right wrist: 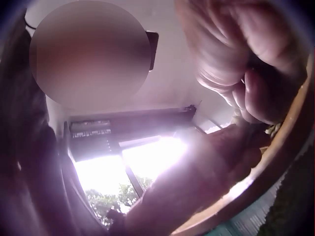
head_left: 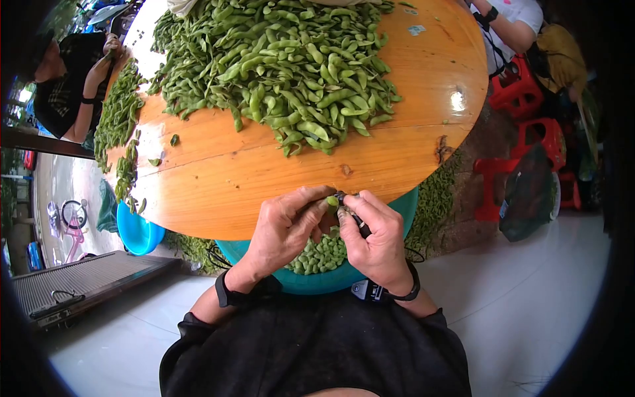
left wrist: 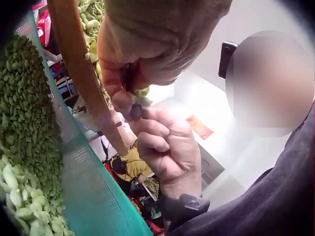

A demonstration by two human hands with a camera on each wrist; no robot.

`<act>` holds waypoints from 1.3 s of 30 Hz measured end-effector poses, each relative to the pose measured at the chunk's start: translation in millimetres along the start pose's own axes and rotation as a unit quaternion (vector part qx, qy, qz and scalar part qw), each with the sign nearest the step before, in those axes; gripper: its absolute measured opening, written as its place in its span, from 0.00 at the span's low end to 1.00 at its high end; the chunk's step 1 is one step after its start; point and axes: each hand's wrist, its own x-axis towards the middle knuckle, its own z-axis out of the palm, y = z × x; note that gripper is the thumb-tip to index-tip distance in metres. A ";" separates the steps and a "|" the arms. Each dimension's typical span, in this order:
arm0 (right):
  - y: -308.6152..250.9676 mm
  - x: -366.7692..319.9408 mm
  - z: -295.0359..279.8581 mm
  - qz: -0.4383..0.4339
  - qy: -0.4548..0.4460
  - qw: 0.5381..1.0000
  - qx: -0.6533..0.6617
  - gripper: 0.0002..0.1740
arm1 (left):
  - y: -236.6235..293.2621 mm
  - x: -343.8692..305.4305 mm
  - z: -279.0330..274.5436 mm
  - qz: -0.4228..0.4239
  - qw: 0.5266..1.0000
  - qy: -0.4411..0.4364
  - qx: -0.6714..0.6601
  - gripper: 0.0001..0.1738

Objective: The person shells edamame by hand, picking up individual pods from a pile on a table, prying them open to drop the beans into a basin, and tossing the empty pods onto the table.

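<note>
Over the near edge of the table, my left hand [head_left: 278, 228] pinches a green soybean pod [head_left: 331, 200] between thumb and fingers. My right hand [head_left: 376, 241] meets it there, gripping a small dark tool [head_left: 363, 226] whose tip is right at the pod. The tool's kind cannot be made out. Below both hands, shelled green beans [head_left: 321, 258] lie in a teal basin [head_left: 297, 286], partly under the table. In the left wrist view the fingertips of both hands come together around a dark piece [left wrist: 136, 112]; the right wrist view mostly hides the pod behind fingers.
A large heap of pods [head_left: 284, 73] covers the far part of the wooden table [head_left: 264, 172], with a smaller pile [head_left: 119, 119] at its left. A blue basin [head_left: 139, 228] stands at lower left. Other people sit at both sides. Red stools [head_left: 522, 142] stand at the right.
</note>
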 end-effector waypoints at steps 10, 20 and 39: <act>-3.2 0.1 -4.7 -0.060 -0.002 0.998 -0.016 0.10 | -2.6 -3.3 10.8 0.012 0.983 0.031 -0.179 0.12; -0.7 -5.2 -31.8 -0.011 -0.016 0.997 0.070 0.15 | 12.2 -5.0 6.5 -0.112 0.949 -0.056 -0.288 0.09; 8.3 -9.5 -40.8 -0.029 -0.120 0.990 0.070 0.15 | 16.7 -4.0 9.0 -0.161 0.974 -0.044 -0.151 0.04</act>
